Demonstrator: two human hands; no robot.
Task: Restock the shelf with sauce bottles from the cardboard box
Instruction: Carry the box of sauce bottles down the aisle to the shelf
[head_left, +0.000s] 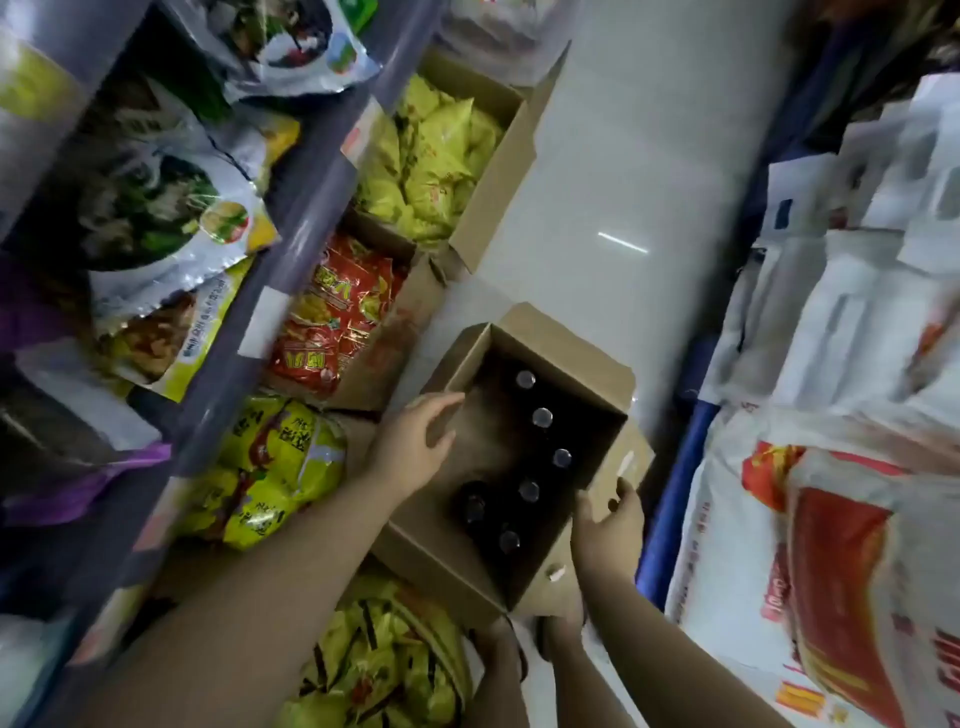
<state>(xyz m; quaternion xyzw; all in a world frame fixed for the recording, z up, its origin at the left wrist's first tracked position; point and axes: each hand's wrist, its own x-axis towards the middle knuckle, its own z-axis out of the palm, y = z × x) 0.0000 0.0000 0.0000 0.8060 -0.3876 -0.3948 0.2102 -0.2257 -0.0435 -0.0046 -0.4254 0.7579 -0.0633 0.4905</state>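
Both hands (415, 447) at cardboard box (587, 379).

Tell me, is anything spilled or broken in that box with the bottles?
Nothing looks spilled or broken. The dark bottles stand upright in the open cardboard box, caps up. The box is only partly full; the side near the left hand is bare.

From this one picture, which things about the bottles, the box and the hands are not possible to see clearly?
1. Head view: the sauce bottles show only caps; the dark box interior hides bodies and labels.
2. Head view: motion blur hides whether the left hand touches the cardboard box.
3. Head view: the right hand is at the box's right wall; its fingers are blurred, so its grip is unclear.
4. Head view: print on the snack bags is too blurred to read.
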